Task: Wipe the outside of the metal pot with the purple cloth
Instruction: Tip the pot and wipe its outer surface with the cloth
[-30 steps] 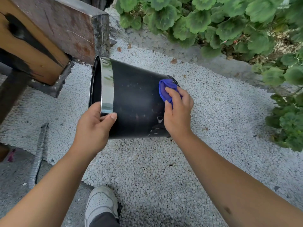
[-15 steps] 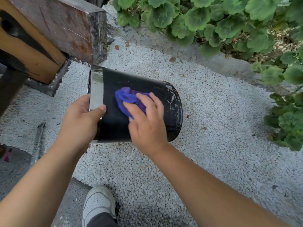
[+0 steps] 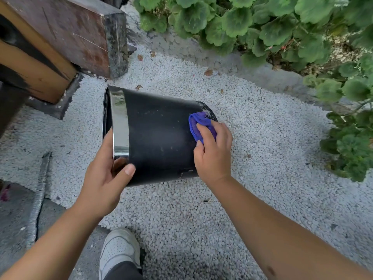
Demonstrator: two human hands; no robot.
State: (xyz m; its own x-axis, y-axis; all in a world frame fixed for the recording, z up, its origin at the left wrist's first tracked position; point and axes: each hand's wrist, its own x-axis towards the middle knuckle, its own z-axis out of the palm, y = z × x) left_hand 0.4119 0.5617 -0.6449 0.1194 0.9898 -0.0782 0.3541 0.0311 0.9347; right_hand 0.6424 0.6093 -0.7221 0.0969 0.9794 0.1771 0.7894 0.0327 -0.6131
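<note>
While the purple cloth sat near the middle of the pot's side half a second ago, it now lies far to the right, against the black wall just beside the pot's base edge, much as it did a full second ago. The metal pot is held on its side in the air above the white gravel, its open mouth and shiny silver rim band pointing left and its base pointing right; it has also tipped a little, so less of the base shows than before. The right hand reaches in from the lower right with its forearm stretched across the gravel, fingers curled over the bunched cloth and pressing it to the pot, the thumb lying along the wall below. The left hand grips the pot at the rim: its thumb lies across the outside beneath the silver band, and its other fingers disappear behind the rim. A white shoe stands at the gravel's near edge, a wooden beam crosses the upper left, and green plants fill the upper right.
</note>
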